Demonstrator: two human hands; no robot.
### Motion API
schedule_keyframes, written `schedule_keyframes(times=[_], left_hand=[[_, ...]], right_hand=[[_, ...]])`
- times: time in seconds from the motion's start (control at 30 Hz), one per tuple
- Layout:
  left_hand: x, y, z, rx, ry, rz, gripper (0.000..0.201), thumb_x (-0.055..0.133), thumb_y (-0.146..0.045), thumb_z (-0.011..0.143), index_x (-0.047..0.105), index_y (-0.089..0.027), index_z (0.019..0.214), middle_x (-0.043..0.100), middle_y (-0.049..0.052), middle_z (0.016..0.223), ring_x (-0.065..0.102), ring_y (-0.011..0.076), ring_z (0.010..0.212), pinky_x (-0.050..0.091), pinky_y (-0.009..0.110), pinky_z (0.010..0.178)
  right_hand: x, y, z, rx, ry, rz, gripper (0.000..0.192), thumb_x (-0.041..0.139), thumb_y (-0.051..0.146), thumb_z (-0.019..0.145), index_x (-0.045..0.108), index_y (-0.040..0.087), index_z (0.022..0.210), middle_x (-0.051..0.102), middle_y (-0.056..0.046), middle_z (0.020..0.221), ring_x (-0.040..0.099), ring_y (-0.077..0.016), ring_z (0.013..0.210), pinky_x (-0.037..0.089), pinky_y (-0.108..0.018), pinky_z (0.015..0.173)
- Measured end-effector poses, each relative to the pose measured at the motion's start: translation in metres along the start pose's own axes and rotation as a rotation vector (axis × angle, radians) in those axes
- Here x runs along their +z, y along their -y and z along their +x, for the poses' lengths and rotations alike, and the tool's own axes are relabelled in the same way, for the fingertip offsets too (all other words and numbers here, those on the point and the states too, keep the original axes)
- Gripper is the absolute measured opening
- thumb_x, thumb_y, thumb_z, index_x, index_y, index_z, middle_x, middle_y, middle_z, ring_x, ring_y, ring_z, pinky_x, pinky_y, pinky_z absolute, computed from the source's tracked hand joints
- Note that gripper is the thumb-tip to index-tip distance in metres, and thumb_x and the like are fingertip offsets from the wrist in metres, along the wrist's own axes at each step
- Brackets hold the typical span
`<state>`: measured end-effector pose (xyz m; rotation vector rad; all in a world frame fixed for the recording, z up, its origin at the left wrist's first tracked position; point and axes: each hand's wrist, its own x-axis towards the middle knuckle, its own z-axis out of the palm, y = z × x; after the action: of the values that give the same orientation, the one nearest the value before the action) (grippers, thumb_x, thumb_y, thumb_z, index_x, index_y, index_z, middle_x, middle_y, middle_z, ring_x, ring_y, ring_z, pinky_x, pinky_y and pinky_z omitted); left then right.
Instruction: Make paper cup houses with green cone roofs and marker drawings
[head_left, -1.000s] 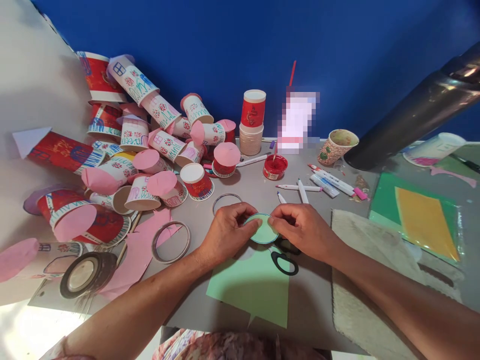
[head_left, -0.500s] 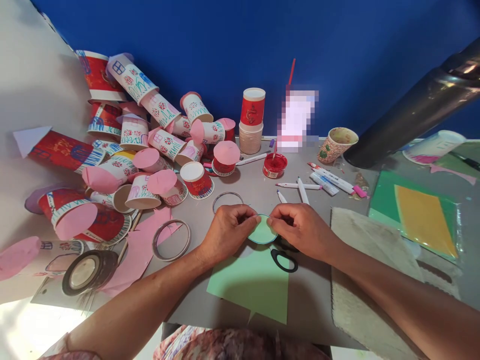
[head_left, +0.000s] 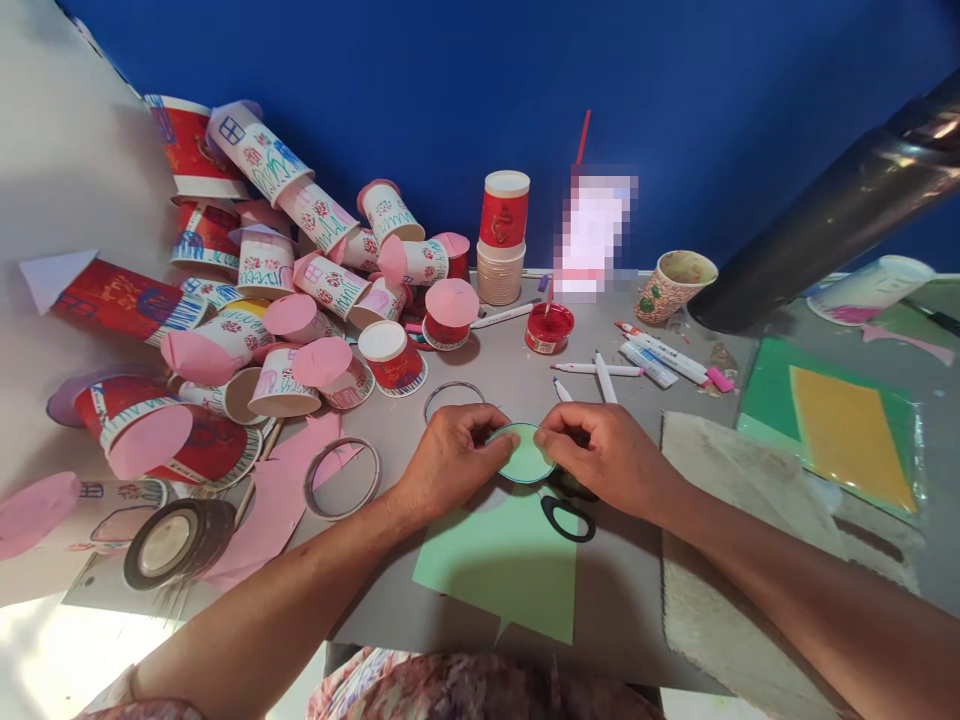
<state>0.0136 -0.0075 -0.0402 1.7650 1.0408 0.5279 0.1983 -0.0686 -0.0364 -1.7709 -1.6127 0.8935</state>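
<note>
A light green paper circle (head_left: 527, 456) with a dark outline along its edge is pinched between both hands. My left hand (head_left: 459, 450) holds its left side, thumb on top and fingers curled under. On the right side, my right hand (head_left: 600, 450) grips it the same way. Just below the hands lie black-handled scissors (head_left: 568, 520), their other parts hidden by the paper and my right hand. Beneath is a sheet of green paper (head_left: 502, 575) on the grey table, with a small cut in its lower edge.
Decorated paper cups (head_left: 330, 285) with pink paper tops are piled at the left. Tape rolls (head_left: 343, 479) and pink paper scraps (head_left: 281, 500) lie nearer. Markers (head_left: 600, 371), a red paint pot (head_left: 549, 330) and a patterned cup (head_left: 675, 285) stand behind; a grey cloth (head_left: 720, 560) lies right.
The green paper circle shows slightly more of its upper left edge, as the thumbs have shifted a little on it. The view has tilted very slightly; other things stay put.
</note>
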Motion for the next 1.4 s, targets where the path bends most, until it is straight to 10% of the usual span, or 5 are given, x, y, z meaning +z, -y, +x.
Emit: schedule_keyframes(times=[0.47,0.7,1.0,1.4], left_hand=[[0.000,-0.001,-0.002,0.066,-0.022,0.061,0.015,0.064,-0.025,0.081,0.073,-0.015,0.087,0.066,-0.001,0.073,0.055,0.0117,0.067,0.041,0.023,0.061],[-0.001,0.000,-0.004,0.041,-0.014,0.161,0.029,0.059,-0.025,0.086,0.059,-0.017,0.058,0.046,-0.005,0.054,0.041,0.0093,0.055,0.030,0.023,0.052],[0.003,0.007,-0.003,0.207,-0.174,0.144,0.016,0.060,-0.013,0.083,0.075,-0.018,0.087,0.078,0.000,0.083,0.069,0.0135,0.074,0.050,0.023,0.070],[0.004,0.018,-0.010,0.510,-0.269,0.326,0.044,0.056,-0.006,0.081,0.063,-0.019,0.122,0.078,0.003,0.100,0.072,0.0134,0.081,0.057,0.026,0.077]], right_hand=[[0.003,-0.003,-0.003,-0.071,-0.069,-0.081,0.026,0.057,0.038,0.086,0.058,0.022,0.066,0.056,0.003,0.056,0.039,-0.0116,0.050,0.030,-0.026,0.053],[0.004,-0.004,-0.002,-0.120,-0.097,-0.113,0.024,0.058,0.038,0.088,0.061,0.022,0.069,0.061,0.002,0.059,0.044,-0.0120,0.051,0.032,-0.026,0.054],[0.009,-0.009,-0.006,-0.168,-0.154,-0.250,0.031,0.061,0.040,0.089,0.057,0.022,0.063,0.063,0.002,0.057,0.047,-0.0120,0.051,0.031,-0.027,0.056],[0.009,-0.013,-0.010,-0.655,-0.494,-0.510,0.025,0.052,0.010,0.088,0.067,0.021,0.071,0.068,0.000,0.061,0.059,-0.0148,0.057,0.037,-0.030,0.061]])
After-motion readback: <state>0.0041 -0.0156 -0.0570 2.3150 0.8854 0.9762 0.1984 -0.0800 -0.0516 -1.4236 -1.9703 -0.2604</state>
